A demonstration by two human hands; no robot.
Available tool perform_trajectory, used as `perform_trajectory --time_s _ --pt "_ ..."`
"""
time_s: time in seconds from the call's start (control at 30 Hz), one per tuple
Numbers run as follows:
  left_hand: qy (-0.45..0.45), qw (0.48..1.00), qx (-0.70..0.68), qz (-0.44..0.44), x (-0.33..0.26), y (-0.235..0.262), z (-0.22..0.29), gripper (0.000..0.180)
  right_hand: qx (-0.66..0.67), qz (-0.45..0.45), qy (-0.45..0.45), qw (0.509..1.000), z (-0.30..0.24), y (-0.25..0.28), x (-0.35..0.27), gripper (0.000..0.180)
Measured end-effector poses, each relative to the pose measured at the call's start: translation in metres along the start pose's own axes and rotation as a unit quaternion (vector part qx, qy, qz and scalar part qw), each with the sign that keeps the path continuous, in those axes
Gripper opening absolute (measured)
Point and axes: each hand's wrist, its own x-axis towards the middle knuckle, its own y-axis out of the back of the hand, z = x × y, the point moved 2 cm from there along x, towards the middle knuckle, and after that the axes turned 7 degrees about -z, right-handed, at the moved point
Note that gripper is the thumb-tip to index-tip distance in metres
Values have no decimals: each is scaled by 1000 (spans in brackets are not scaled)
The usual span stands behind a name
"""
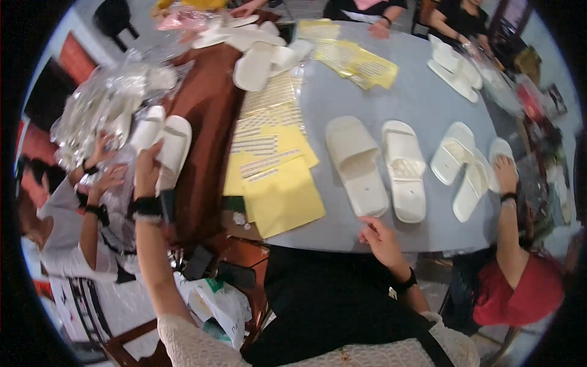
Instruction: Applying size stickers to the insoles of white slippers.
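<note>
My left hand (147, 170) reaches out to the left side, its fingers closed on a white slipper (175, 142) above the brown wooden surface. A second white slipper (148, 128) sits right beside that one. My right hand (381, 237) is at the near edge of the grey table, fingers curled in, just below the heel of a white slide slipper (356, 162). Whatever its fingertips may pinch is too small to make out. To the right of that slipper lies its similar neighbour (405, 171), and beyond it an overlapping white pair (457, 160).
Yellow sticker sheets (284, 202) cover the table's left part; more yellow sheets (358, 64) lie farther back. White slippers (252, 66) are heaped at the far left. Clear plastic bags (101, 104) pile up beside a co-worker's hands (109, 174). At right, another person's hand (504, 174) presses a slipper.
</note>
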Motion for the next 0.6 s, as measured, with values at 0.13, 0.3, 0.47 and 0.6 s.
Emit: perform_trajectory --time_s 0.13,0.3,0.47,0.6 --pt "-237 965 -72 -90 -98 -160 174 44 -56 25 -33 998 9 15 -9 28" --pt "-2 864 -433 -258 -156 -208 225 42 -58 -14 -14 998 -5 -3 7 27" --pt "260 740 -553 -280 -184 -250 217 39 -100 4 33 994 -34 0 12 25" --pt "268 721 -597 -228 -219 -259 189 39 -46 -16 19 999 -47 5 30 24"
